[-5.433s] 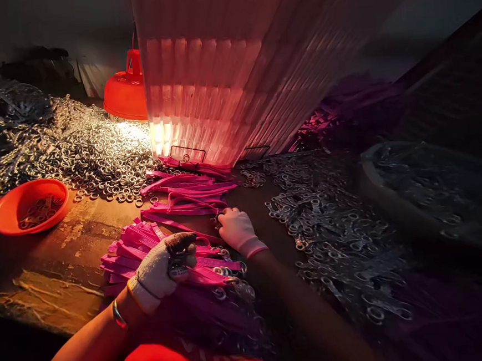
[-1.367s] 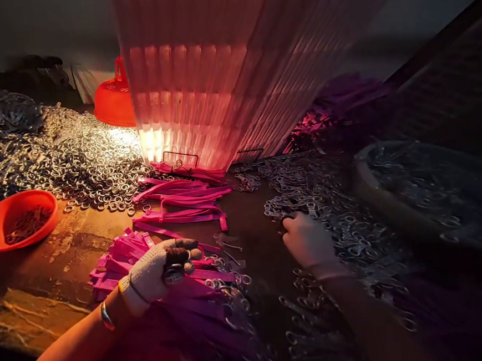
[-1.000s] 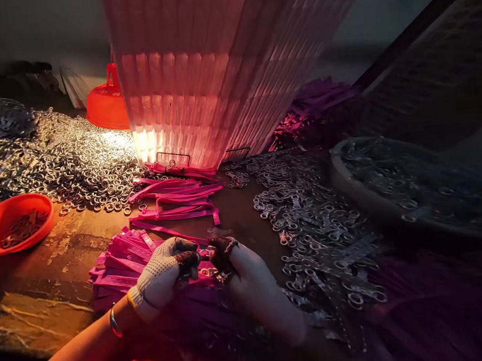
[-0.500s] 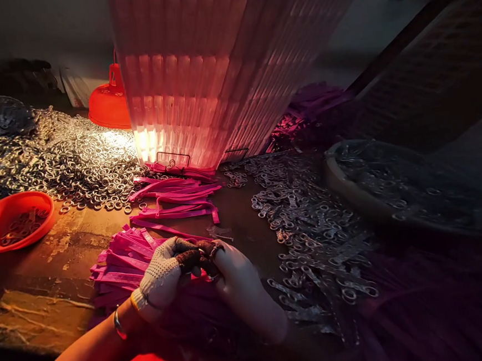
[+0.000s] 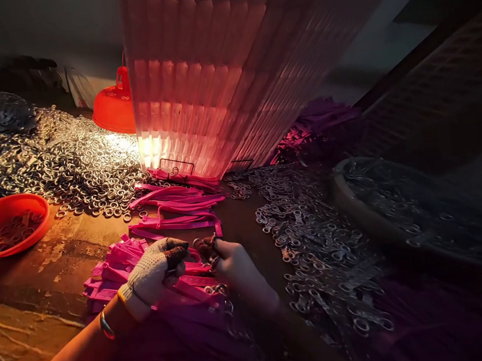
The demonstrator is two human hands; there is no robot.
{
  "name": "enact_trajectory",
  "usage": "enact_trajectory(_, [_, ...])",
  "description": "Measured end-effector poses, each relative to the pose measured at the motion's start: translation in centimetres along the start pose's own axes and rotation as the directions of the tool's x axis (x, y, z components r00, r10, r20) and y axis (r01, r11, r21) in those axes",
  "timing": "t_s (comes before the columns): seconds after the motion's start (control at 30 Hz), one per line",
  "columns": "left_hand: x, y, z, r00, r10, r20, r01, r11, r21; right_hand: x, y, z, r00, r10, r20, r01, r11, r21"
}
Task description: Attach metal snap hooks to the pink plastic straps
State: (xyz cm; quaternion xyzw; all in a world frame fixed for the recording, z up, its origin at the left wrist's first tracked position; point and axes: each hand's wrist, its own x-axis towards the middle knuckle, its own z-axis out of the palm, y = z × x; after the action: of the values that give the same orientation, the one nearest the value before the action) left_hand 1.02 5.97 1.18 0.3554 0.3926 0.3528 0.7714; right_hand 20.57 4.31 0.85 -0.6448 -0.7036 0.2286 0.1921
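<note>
My left hand (image 5: 154,271), in a pale dotted glove with dark fingertips, is closed in a pinch. A looped pink strap (image 5: 195,255) comes out by its fingertips and appears to be held there. Just to the right, my right hand (image 5: 235,267) has dark coverings on its fingers and is closed too. A small metal ring (image 5: 196,243) shows at its fingertips; anything deeper in the grip is hidden. Below both hands spreads a pile of pink straps (image 5: 115,274). Some metal ring pieces (image 5: 216,289) lie on that pile, under my right wrist.
Loose metal rings (image 5: 81,165) are heaped at left under a red lamp (image 5: 114,110). A red bowl (image 5: 40,235) stands in front. Ring-ended metal pieces (image 5: 308,247) cover the right side, beside a large basin (image 5: 341,186). A translucent corrugated panel (image 5: 201,94) rises behind more pink straps (image 5: 179,199).
My hands were together at the fingertips and are now a little apart, with the left shifted leftward. The metal ring at my right fingertips shows more clearly. The view has tilted slightly.
</note>
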Motion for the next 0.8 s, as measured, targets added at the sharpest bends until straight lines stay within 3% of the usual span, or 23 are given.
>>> enact_trajectory(0.07, [0.4, 0.9, -0.4, 0.999, -0.018, -0.031, 0.021, 0.996, 0.081, 3.0, 2.2, 0.2, 0.994, 0.083, -0.071, -0.091, 0.990, -0.109])
enact_trajectory(0.17, [1.2, 1.6, -0.4, 0.998, -0.066, -0.025, 0.070, 0.974, 0.215, 6.8, 4.5, 1.3, 0.993, 0.084, -0.081, -0.097, 0.980, -0.172])
enact_trajectory(0.33, [2.4, 1.1, -0.3, 0.995, -0.102, -0.010, 0.102, 0.987, 0.127, 8.4, 4.8, 3.5, 0.994, 0.085, -0.069, -0.096, 0.980, -0.176])
enact_trajectory(0.43, [2.5, 0.4, -0.5, 0.981, -0.189, -0.050, 0.186, 0.981, -0.053, 6.8, 3.9, 2.6, 0.995, 0.089, -0.039, -0.092, 0.991, -0.102])
enact_trajectory(0.57, [2.3, -0.3, -0.9, 0.959, -0.276, -0.062, 0.235, 0.900, -0.368, 2.3, 1.1, -1.2, 0.998, -0.020, 0.062, 0.012, 0.991, 0.130])
enact_trajectory(0.63, [2.2, -0.6, -1.2, 0.964, -0.260, -0.062, 0.198, 0.850, -0.489, -0.6, -0.4, -3.0, 0.979, -0.150, 0.137, 0.083, 0.911, 0.403])
enact_trajectory(0.67, [2.1, -0.6, -1.4, 0.968, -0.240, -0.067, 0.167, 0.824, -0.541, -2.0, -1.1, -3.6, 0.970, -0.185, 0.155, 0.095, 0.882, 0.462])
enact_trajectory(0.8, [1.2, 0.1, -2.7, 0.978, -0.165, -0.127, 0.039, 0.744, -0.667, -7.7, -1.5, -3.5, 0.971, -0.191, 0.141, 0.096, 0.858, 0.505])
